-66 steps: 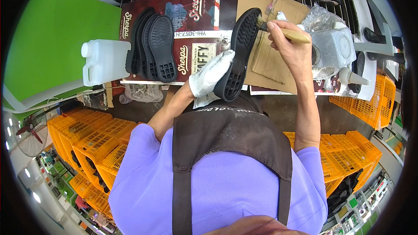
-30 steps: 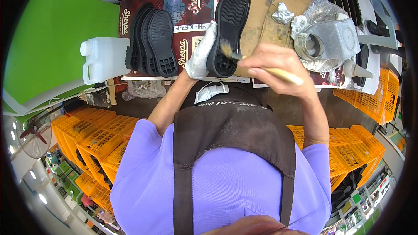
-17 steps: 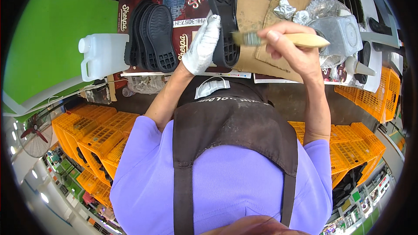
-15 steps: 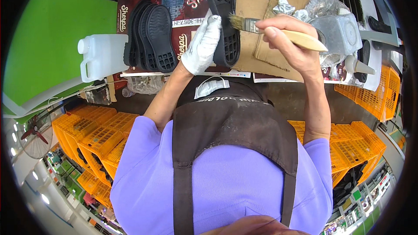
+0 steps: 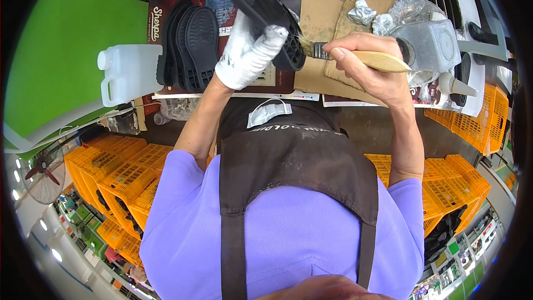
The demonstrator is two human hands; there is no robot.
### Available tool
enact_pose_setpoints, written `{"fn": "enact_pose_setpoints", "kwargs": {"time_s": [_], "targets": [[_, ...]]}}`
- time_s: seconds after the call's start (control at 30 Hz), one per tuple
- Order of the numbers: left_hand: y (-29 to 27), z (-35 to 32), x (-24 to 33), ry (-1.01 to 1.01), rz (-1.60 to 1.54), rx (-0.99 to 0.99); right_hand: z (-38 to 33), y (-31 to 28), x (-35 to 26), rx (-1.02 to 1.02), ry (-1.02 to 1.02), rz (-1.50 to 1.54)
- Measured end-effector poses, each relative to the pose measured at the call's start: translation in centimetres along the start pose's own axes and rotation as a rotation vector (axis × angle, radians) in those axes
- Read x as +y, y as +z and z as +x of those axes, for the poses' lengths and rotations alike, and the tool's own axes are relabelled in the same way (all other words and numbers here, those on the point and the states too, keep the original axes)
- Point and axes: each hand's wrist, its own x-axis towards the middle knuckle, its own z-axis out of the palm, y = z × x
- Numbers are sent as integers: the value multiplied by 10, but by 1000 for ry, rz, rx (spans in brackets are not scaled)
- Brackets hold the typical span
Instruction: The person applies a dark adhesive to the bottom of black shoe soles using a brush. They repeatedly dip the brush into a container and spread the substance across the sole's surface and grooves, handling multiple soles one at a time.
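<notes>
My left hand [image 5: 247, 53] has a white glove on. It is closed around a black shoe sole [image 5: 261, 8]. I hold the sole up over the table, with its bumpy side showing. It slants from about eleven o'clock down to five o'clock.

My right hand [image 5: 369, 72] is bare. Its fingers are wrapped tight around the wooden handle of a brush [image 5: 355, 58]. The brush points to nine o'clock, and its hairs touch the low end of the sole.

At nine o'clock from my gloved hand, more black soles [image 5: 186, 47] lie in a pile on the table, just beside a white plastic jug [image 5: 130, 72]. At three o'clock from the brush sits a grey metal tin [image 5: 430, 44]. Brown cardboard [image 5: 325, 0] lies flat under the brush. Orange crates [image 5: 119, 175] are stacked down low on both sides of me.
</notes>
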Motion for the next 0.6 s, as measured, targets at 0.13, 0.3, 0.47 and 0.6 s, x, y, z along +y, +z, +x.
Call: {"fn": "enact_pose_setpoints", "kwargs": {"time_s": [0.13, 0.3, 0.47, 0.6], "targets": [[-11, -4, 11, -70, 293, -81, 2, -6, 0, 25, 12, -36], [5, -3, 19, 6, 64, 102, 5, -7, 4, 43, -43, -100], [-8, -13, 4, 58, 291, -52, 5, -4, 4, 80, 0, -106], [-25, -24, -5, 31, 285, -63, 6, 0, 0, 120, 153, 4]]}}
